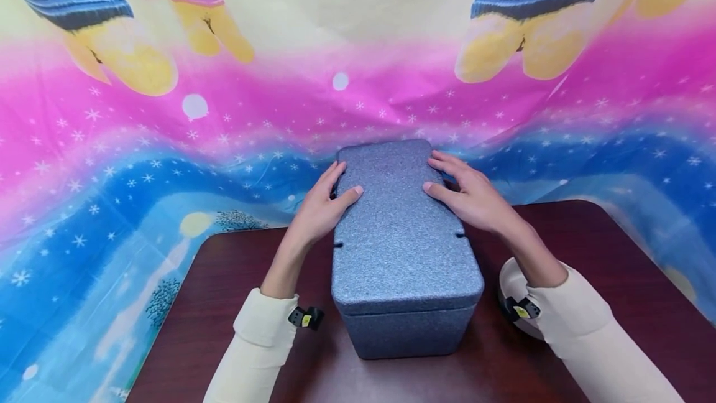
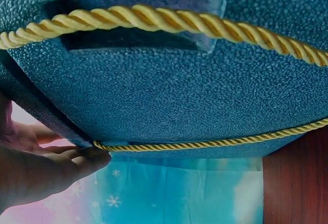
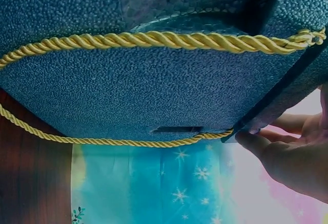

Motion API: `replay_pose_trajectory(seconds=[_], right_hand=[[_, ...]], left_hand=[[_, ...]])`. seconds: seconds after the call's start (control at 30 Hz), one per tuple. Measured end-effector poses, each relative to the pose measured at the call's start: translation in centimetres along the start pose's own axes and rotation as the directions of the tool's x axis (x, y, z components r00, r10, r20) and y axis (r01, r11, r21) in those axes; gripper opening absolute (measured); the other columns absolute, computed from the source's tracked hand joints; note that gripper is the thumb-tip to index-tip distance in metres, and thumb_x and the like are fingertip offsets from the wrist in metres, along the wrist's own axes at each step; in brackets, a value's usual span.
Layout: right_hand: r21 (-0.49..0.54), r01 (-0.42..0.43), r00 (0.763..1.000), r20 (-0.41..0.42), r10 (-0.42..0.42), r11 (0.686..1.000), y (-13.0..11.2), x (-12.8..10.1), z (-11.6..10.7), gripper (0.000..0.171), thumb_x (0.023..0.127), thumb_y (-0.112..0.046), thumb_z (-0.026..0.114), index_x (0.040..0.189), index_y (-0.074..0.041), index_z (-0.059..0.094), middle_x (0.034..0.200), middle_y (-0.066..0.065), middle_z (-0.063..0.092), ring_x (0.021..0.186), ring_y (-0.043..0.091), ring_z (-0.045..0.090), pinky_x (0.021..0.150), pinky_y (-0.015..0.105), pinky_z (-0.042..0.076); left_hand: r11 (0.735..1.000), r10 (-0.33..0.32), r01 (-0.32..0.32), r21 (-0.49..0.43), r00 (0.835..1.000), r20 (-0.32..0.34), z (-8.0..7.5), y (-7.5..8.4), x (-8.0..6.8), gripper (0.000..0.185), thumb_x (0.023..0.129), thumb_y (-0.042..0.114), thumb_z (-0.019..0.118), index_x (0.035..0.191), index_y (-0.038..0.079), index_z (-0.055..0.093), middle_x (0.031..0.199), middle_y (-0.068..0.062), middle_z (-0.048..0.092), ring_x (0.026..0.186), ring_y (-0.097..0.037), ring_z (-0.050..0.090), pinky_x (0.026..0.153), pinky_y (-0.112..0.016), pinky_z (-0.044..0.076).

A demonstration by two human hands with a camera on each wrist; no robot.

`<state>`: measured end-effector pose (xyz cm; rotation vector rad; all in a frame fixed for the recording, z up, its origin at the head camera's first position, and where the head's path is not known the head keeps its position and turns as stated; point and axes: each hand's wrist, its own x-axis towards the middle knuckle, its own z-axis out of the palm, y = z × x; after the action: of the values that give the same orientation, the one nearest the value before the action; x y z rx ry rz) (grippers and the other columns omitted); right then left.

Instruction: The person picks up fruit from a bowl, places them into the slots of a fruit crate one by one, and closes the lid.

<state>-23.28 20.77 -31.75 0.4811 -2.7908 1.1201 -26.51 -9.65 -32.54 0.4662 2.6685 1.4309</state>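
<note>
A grey-blue foam box [image 1: 405, 331] with a lid [image 1: 403, 229] stands lengthwise on the dark wood table. My left hand [image 1: 321, 207] holds the lid's left edge near the far end, thumb on top and fingers along the side. On the opposite edge, my right hand [image 1: 475, 194] holds the lid in the same way. Yellow twisted rope [image 2: 154, 21] runs along the box's left side, past a recessed slot. Similar yellow rope [image 3: 154, 40] crosses the right side. The lid sits on the box; its inside is hidden.
A white round dish [image 1: 510, 275] on the table [image 1: 224, 334] is partly hidden behind my right forearm. A printed cloth [image 1: 268, 117] in pink and blue hangs behind the table and around its sides. Small black devices [image 1: 306, 317] are strapped at both wrists.
</note>
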Motion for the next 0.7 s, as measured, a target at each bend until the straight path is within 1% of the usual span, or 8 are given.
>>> replay_pose_trajectory(seconds=[0.33, 0.47, 0.5, 0.6, 0.7], right_hand=[[0.025, -0.012, 1.000, -0.008, 0.012, 1.000, 0.1, 0.2, 0.2, 0.069, 0.110, -0.041, 0.058, 0.167, -0.008, 0.038, 0.180, 0.006, 0.023, 0.167, 0.038, 0.020, 0.128, 0.068, 0.027], [0.016, -0.014, 1.000, -0.003, 0.014, 1.000, 0.2, 0.3, 0.2, 0.069, 0.110, -0.042, 0.057, 0.167, -0.009, 0.037, 0.180, 0.006, 0.022, 0.167, 0.037, 0.019, 0.129, 0.068, 0.026], [0.012, -0.014, 1.000, -0.002, 0.014, 1.000, 0.3, 0.3, 0.2, 0.069, 0.111, -0.042, 0.057, 0.167, -0.010, 0.037, 0.180, 0.006, 0.022, 0.167, 0.037, 0.019, 0.129, 0.068, 0.026], [-0.012, -0.010, 1.000, -0.005, 0.010, 1.000, 0.2, 0.0, -0.1, 0.069, 0.111, -0.046, 0.056, 0.168, -0.013, 0.037, 0.180, 0.006, 0.022, 0.164, 0.040, 0.028, 0.127, 0.069, 0.029], [-0.044, -0.007, 1.000, -0.016, 0.007, 0.999, 0.2, -1.0, -0.7, 0.070, 0.110, -0.050, 0.055, 0.170, -0.019, 0.035, 0.181, 0.004, 0.022, 0.163, 0.041, 0.029, 0.125, 0.073, 0.029]], left_hand=[[1.000, 0.014, -0.014, -0.022, 1.000, -0.009, 0.1, -0.2, 0.3, 0.076, 0.107, 0.044, 0.063, 0.172, 0.026, 0.028, 0.182, 0.000, 0.014, 0.169, -0.028, 0.009, 0.134, -0.064, 0.016], [1.000, 0.019, -0.019, -0.025, 1.000, -0.011, 0.2, -0.5, 0.4, 0.076, 0.107, 0.047, 0.062, 0.172, 0.028, 0.027, 0.182, -0.001, 0.015, 0.169, -0.027, 0.011, 0.135, -0.062, 0.016], [0.999, 0.021, -0.021, -0.030, 1.000, -0.006, 0.2, -0.7, 0.4, 0.076, 0.107, 0.047, 0.062, 0.172, 0.029, 0.027, 0.182, 0.000, 0.016, 0.169, -0.027, 0.012, 0.135, -0.061, 0.017], [0.999, 0.033, -0.033, -0.039, 0.999, 0.006, 0.1, -1.1, 0.2, 0.076, 0.107, 0.050, 0.060, 0.172, 0.032, 0.025, 0.181, 0.001, 0.017, 0.169, -0.027, 0.014, 0.134, -0.061, 0.021], [0.998, 0.056, -0.056, -0.032, 0.998, -0.001, -0.3, -1.4, -0.4, 0.075, 0.108, 0.051, 0.059, 0.172, 0.031, 0.026, 0.181, 0.001, 0.018, 0.168, -0.028, 0.018, 0.132, -0.059, 0.027]])
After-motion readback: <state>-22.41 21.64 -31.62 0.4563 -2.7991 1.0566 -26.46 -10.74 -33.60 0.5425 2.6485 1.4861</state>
